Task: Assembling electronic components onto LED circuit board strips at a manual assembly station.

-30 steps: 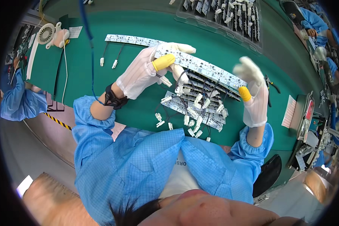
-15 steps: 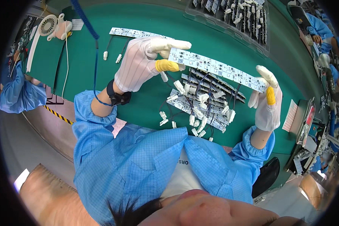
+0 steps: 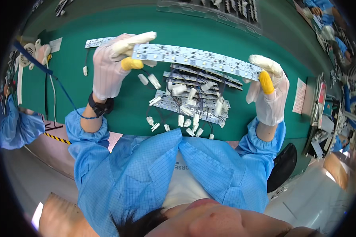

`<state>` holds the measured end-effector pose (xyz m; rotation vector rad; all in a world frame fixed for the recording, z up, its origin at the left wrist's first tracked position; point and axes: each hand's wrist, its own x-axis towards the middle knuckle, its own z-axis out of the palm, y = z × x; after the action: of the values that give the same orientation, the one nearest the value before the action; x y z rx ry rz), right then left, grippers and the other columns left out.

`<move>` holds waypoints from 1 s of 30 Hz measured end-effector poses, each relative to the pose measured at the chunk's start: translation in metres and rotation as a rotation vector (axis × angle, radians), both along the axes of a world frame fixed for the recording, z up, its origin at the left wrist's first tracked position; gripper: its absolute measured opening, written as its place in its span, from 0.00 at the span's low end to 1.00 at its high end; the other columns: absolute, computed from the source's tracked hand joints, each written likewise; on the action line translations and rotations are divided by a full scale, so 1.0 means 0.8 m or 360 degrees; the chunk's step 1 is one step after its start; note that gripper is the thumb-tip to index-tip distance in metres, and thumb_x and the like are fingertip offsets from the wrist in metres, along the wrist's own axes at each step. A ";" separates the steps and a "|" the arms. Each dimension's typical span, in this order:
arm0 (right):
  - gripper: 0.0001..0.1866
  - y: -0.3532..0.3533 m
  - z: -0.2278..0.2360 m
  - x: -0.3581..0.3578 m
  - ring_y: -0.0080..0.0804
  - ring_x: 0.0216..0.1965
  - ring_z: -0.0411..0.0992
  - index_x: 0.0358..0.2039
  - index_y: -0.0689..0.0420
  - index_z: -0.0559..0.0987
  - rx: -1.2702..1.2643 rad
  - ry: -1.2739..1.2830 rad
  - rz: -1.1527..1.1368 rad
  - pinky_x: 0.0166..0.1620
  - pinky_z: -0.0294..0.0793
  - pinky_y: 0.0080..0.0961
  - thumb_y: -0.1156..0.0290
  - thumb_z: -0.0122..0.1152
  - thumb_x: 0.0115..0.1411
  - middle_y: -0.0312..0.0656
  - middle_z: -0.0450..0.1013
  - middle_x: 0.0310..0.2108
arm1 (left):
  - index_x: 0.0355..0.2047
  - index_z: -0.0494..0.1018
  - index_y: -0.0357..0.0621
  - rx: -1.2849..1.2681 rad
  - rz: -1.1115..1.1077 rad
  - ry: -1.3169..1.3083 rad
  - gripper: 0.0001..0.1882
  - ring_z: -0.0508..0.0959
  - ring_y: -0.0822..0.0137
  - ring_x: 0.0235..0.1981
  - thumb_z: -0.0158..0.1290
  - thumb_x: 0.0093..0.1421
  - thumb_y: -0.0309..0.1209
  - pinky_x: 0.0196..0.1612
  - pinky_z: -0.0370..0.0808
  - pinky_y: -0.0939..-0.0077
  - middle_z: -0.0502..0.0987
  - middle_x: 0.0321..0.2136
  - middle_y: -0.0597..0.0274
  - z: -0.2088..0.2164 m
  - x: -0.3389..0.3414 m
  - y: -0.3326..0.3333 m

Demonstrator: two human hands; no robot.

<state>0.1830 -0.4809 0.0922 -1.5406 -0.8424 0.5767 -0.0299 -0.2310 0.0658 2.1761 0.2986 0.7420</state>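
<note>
- Plainly, the long white LED strip board [image 3: 195, 59] sits at the centre of things, held level in the air above the green mat [image 3: 106, 102], spanning from one hand to the other.
- The left hand [image 3: 110, 67], in a white glove with a yellow fingertip cot, pinches the board's left end between thumb and fingers.
- The right hand [image 3: 269, 91], gloved the same way, pinches the right end, its yellow-tipped finger pressed against the edge.
- Directly beneath lies a pile of similar strip boards [image 3: 194, 100] with dark wires and white plug connectors [image 3: 178, 120] scattered about it on the mat.
- A further single strip board [image 3: 101, 41] lies flat beyond the left hand, with a loose white cable [image 3: 51, 94] to its left.
- A clear tray of parts [image 3: 225, 10] stands at the far edge of the mat.
- Risk, as I judge it: the board is thin and held only at its ends, so squeezing inward could bow or crack it.
- A slackened pinch on either end would drop it onto the pile, where it could tangle in the wires or scuff the components.
</note>
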 end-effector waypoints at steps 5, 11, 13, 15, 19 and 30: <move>0.23 -0.003 0.012 -0.005 0.17 0.15 0.66 0.46 0.67 0.73 -0.0040 0.0031 0.0011 0.21 0.59 0.10 0.59 0.61 0.60 0.40 0.73 0.30 | 0.46 0.77 0.41 0.0229 0.0185 -0.0010 0.33 0.77 0.70 0.30 0.55 0.50 0.55 0.35 0.71 0.80 0.79 0.36 0.61 -0.008 0.004 0.003; 0.27 -0.006 0.006 -0.003 0.18 0.14 0.67 0.48 0.68 0.73 -0.0004 0.0014 0.0100 0.19 0.61 0.12 0.54 0.57 0.61 0.39 0.74 0.24 | 0.50 0.75 0.41 -0.0025 0.0140 -0.0045 0.32 0.75 0.75 0.30 0.50 0.57 0.56 0.34 0.69 0.82 0.80 0.38 0.61 -0.016 0.013 0.001; 0.32 -0.004 0.001 0.003 0.18 0.14 0.68 0.49 0.69 0.72 0.0186 -0.0013 0.0257 0.19 0.63 0.12 0.48 0.56 0.61 0.41 0.75 0.23 | 0.49 0.75 0.40 -0.0163 0.0098 0.0250 0.32 0.74 0.76 0.29 0.47 0.61 0.56 0.31 0.66 0.83 0.80 0.36 0.63 -0.003 0.012 0.001; 0.37 -0.003 -0.006 0.008 0.19 0.15 0.69 0.51 0.70 0.70 0.0262 -0.0176 0.0302 0.20 0.65 0.11 0.44 0.54 0.60 0.43 0.76 0.24 | 0.49 0.75 0.40 -0.0074 0.0055 0.0194 0.32 0.72 0.78 0.27 0.45 0.62 0.56 0.29 0.64 0.83 0.80 0.34 0.65 -0.011 0.012 0.005; 0.34 -0.002 0.001 0.003 0.18 0.15 0.71 0.51 0.70 0.70 0.0250 -0.0017 0.0317 0.19 0.65 0.10 0.48 0.56 0.60 0.44 0.77 0.27 | 0.50 0.75 0.39 -0.0177 0.0149 0.0176 0.33 0.72 0.77 0.25 0.48 0.60 0.57 0.28 0.64 0.84 0.79 0.34 0.64 -0.011 0.009 0.001; 0.21 0.005 0.000 0.008 0.18 0.17 0.69 0.50 0.64 0.73 0.0033 0.0005 0.0187 0.20 0.62 0.12 0.65 0.56 0.59 0.40 0.75 0.28 | 0.49 0.75 0.38 -0.0063 0.0120 -0.0134 0.28 0.78 0.74 0.30 0.59 0.54 0.46 0.31 0.73 0.84 0.80 0.38 0.61 -0.016 -0.005 0.008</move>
<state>0.1890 -0.4771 0.0924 -1.4778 -0.9384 0.6535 -0.0341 -0.2245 0.0531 2.1001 0.3509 0.8604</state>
